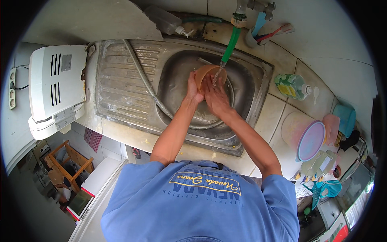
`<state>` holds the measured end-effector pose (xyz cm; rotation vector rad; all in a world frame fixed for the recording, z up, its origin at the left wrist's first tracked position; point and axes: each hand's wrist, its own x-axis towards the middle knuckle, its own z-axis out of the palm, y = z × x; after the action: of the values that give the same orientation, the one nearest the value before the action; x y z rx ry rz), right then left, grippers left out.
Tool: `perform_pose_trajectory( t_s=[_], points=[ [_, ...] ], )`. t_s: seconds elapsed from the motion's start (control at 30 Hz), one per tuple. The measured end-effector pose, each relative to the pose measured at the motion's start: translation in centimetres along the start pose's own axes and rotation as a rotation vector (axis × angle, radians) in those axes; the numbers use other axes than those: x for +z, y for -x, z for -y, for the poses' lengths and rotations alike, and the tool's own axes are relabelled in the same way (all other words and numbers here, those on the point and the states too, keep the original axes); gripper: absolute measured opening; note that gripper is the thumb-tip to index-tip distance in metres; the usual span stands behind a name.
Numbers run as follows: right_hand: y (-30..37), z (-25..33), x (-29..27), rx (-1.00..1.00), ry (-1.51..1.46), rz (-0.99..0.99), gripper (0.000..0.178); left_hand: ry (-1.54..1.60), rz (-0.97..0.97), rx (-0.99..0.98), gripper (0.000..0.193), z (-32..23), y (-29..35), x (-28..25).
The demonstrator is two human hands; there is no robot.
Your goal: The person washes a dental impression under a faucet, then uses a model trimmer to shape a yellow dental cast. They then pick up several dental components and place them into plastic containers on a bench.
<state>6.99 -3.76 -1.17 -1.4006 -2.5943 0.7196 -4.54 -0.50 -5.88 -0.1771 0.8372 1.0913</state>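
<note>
An orange-brown bowl is tilted over the sink basin, its inside under the running water. My left hand is closed around the bowl's left side. My right hand lies at the bowl's near side, its fingers stretched out and reaching into it. Water falls from a green hose onto the bowl and the right fingertips. How far those fingers go into the bowl is partly hidden.
A grey hose crosses the ribbed drainboard and curls into the basin. At right stand a green-labelled bottle and a lidded tub. A cup of brushes is beside the tap; a white appliance stands left.
</note>
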Motion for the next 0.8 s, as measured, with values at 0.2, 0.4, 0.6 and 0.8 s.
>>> perform_pose_trajectory(
  t_s=[0.2,0.4,0.6,0.8],
  points=[
    [-0.8,-0.9,0.0,-0.084,-0.308,-0.031,0.072,0.134,0.141,-0.117,0.059,-0.2,0.2,-0.7],
    [-0.3,-0.3,-0.6,0.011,-0.057,0.176,0.069,0.107,-0.004,-0.272,0.064,-2.0,0.2,0.2],
    [-1.4,-1.2,0.0,0.081,-0.375,0.004,0.061,-0.005,0.002,0.004,0.062,0.3,-0.2,0.6],
    [-2.3,-2.2,-0.1,0.187,-1.147,-0.152,0.027,0.054,0.097,-0.053,0.068,-1.0,-1.4,0.8]
  ],
)
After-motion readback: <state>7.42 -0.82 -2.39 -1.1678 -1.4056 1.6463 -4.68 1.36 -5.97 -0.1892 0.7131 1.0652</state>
